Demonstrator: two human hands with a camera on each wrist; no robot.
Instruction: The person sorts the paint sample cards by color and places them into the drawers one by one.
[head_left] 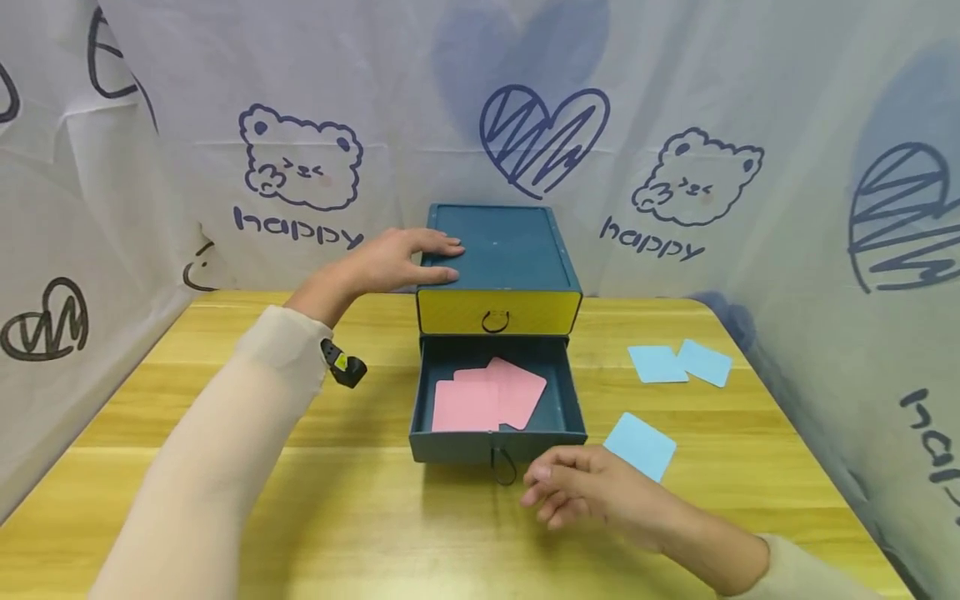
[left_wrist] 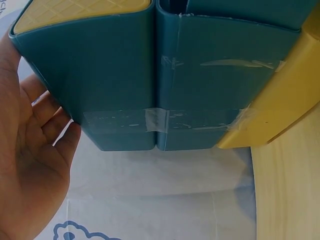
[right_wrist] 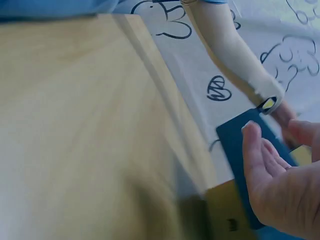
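Observation:
A blue-green two-drawer box (head_left: 510, 246) stands at the back of the table. Its yellow-fronted upper drawer (head_left: 457, 312) is closed, while the lower drawer (head_left: 453, 447) is pulled out and holds several overlapping pink cards (head_left: 465, 407). My left hand (head_left: 393, 260) rests on the top of the box at its left edge; in the left wrist view its fingers (left_wrist: 47, 112) lie along the box's side. Just right of the dark pull loop (head_left: 506, 468) on the lower drawer, my right hand (head_left: 600, 492) hovers with loosely bent fingers and holds nothing.
One light blue card (head_left: 641, 446) lies close behind the right hand, partly covered by it. Farther back on the right, two more blue cards (head_left: 657, 364) touch or overlap on the wooden table (head_left: 337, 508). A printed white cloth (head_left: 420, 167) hangs behind and along both sides.

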